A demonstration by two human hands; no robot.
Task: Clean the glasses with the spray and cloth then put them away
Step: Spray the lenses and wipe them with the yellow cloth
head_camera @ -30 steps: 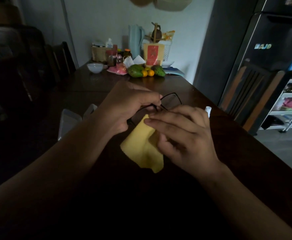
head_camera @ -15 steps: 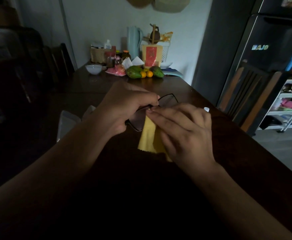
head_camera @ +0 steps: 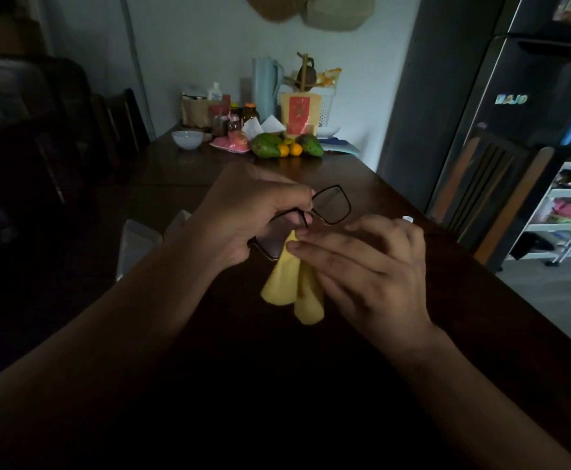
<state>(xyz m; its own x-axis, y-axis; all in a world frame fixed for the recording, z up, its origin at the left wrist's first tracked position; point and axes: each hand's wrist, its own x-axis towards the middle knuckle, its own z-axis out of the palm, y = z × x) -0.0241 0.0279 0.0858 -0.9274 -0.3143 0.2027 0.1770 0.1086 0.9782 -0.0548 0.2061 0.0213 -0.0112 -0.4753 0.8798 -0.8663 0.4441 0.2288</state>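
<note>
Glasses [head_camera: 331, 205] gripped by left hand [head_camera: 253, 215] fingers, yellow cloth [head_camera: 292, 283] pinched at lens by right hand [head_camera: 369, 266] fingers

The left hand [head_camera: 253, 212] covers part of the glasses [head_camera: 331, 205]; just below them, the right hand [head_camera: 372, 266] hides the cloth [head_camera: 291, 283]'s upper end

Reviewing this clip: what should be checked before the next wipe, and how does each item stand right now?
1. Left hand grips the black thin-framed glasses: ok.
2. Right hand pinches the yellow cloth at the near lens: ok.
3. Far lens free of fingers: ok.
4. Lens already sprayed: cannot tell.
5. White-capped spray bottle in view behind the right hand: ok, only its cap shows.
6. Translucent plastic case on the dark wooden table, open for storing: cannot tell.
</note>
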